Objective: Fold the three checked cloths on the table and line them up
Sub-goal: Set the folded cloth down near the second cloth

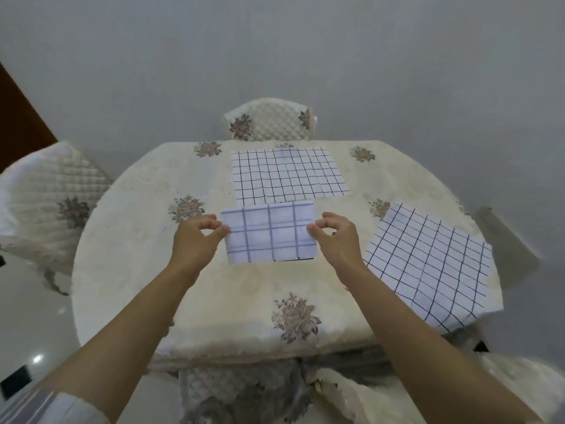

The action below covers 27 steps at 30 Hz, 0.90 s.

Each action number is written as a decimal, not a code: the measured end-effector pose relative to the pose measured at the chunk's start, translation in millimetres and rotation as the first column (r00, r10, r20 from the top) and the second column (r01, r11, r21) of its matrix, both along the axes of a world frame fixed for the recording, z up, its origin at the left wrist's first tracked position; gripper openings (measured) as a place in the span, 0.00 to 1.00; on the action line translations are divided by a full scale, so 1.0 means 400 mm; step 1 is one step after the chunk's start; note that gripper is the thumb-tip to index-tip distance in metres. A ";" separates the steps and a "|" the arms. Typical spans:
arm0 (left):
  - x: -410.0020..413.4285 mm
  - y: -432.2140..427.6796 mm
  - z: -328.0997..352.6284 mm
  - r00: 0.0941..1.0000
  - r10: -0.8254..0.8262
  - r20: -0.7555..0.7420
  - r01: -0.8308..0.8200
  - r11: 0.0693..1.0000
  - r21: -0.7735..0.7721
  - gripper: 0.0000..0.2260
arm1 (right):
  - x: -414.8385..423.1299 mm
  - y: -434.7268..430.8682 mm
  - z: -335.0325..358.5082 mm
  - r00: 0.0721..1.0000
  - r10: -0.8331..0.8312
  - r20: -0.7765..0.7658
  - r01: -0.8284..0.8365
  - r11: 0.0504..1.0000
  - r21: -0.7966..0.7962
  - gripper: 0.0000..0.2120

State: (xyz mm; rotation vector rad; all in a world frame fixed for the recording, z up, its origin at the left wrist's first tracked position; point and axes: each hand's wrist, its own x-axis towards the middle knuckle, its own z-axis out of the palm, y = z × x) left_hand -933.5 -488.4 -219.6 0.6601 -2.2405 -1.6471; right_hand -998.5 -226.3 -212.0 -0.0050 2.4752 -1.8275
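A small folded checked cloth (269, 232), white with faint blue lines, lies at the middle of the table. My left hand (195, 237) pinches its left edge and my right hand (334, 237) pinches its right edge. A second checked cloth (287, 174) with dark lines lies spread flat just beyond it. A third checked cloth (431, 264) lies spread flat at the right, its near corner reaching the table's edge.
The table (146, 270) carries a cream cover with flower prints. Quilted chairs stand at the far side (269, 122) and at the left (52, 191). A plain grey wall rises behind. Pale glossy floor shows at the lower left.
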 end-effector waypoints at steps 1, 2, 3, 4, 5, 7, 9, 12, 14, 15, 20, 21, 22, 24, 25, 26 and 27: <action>-0.029 0.006 -0.018 0.999 0.029 0.024 -0.028 0.999 -0.021 0.05 | -0.039 0.004 -0.022 1.000 0.010 0.015 -0.010 1.000 -0.008 0.06; -0.062 0.013 -0.036 0.998 0.052 0.046 -0.049 0.998 -0.047 0.05 | -0.078 0.007 -0.044 0.999 0.020 0.027 -0.019 1.000 -0.014 0.06; -0.094 0.020 -0.056 0.995 0.074 0.071 -0.070 0.995 -0.066 0.06 | -0.114 0.010 -0.065 0.999 0.031 0.044 -0.031 0.999 -0.009 0.06; -0.128 0.027 -0.075 0.991 0.096 0.096 -0.089 0.993 -0.080 0.06 | -0.151 0.013 -0.086 0.997 0.040 0.063 -0.041 0.999 0.004 0.06; -0.160 0.037 -0.093 0.987 0.112 0.116 -0.102 0.991 -0.091 0.07 | -0.189 0.015 -0.108 0.996 0.046 0.075 -0.048 0.999 0.018 0.07; -0.220 0.056 -0.125 0.978 0.136 0.156 -0.118 0.986 -0.121 0.08 | -0.263 0.016 -0.149 0.995 0.051 0.089 -0.056 0.997 0.050 0.07; -0.278 0.063 -0.161 0.968 0.150 0.199 -0.123 0.982 -0.142 0.08 | -0.330 0.012 -0.187 0.994 0.053 0.094 -0.061 0.995 0.084 0.06; -0.349 0.062 -0.212 0.953 0.167 0.254 -0.128 0.978 -0.162 0.08 | -0.414 -0.002 -0.253 0.993 0.077 0.091 -0.092 0.981 0.172 0.07; -0.394 0.052 -0.244 0.946 0.161 0.281 -0.109 0.975 -0.193 0.08 | -0.462 -0.017 -0.306 0.991 0.083 0.102 -0.104 0.968 0.228 0.07; -0.416 0.048 -0.259 0.943 0.160 0.293 -0.100 0.973 -0.209 0.09 | -0.485 -0.026 -0.332 0.991 0.077 0.108 -0.102 0.965 0.244 0.06; -0.527 0.020 -0.334 0.932 0.197 0.303 -0.113 0.955 -0.273 0.09 | -0.576 -0.064 -0.428 0.994 0.029 0.102 -0.061 0.941 0.333 0.04; -0.548 0.014 -0.350 0.928 0.203 0.314 -0.114 0.954 -0.279 0.09 | -0.592 -0.072 -0.443 0.996 0.020 0.083 -0.049 0.928 0.369 0.04; -0.566 0.009 -0.368 0.927 0.196 0.318 -0.106 0.954 -0.281 0.08 | -0.606 -0.079 -0.455 0.998 0.012 0.060 -0.035 0.915 0.403 0.04; -0.591 -0.001 -0.408 0.924 0.179 0.337 -0.073 0.950 -0.304 0.06 | -0.627 -0.090 -0.475 1.000 -0.005 0.015 -0.002 0.891 0.454 0.03; -0.597 -0.001 -0.417 0.915 0.182 0.359 -0.059 0.943 -0.329 0.05 | -0.634 -0.093 -0.483 1.000 -0.012 -0.007 0.014 0.880 0.475 0.03; -0.597 0.002 -0.421 0.904 0.191 0.383 -0.046 0.933 -0.357 0.07 | -0.638 -0.094 -0.490 0.999 -0.019 -0.033 0.033 0.869 0.494 0.06; -0.596 0.003 -0.425 0.901 0.198 0.387 -0.039 0.924 -0.380 0.09 | -0.641 -0.093 -0.496 0.998 -0.024 -0.052 0.047 0.860 0.507 0.10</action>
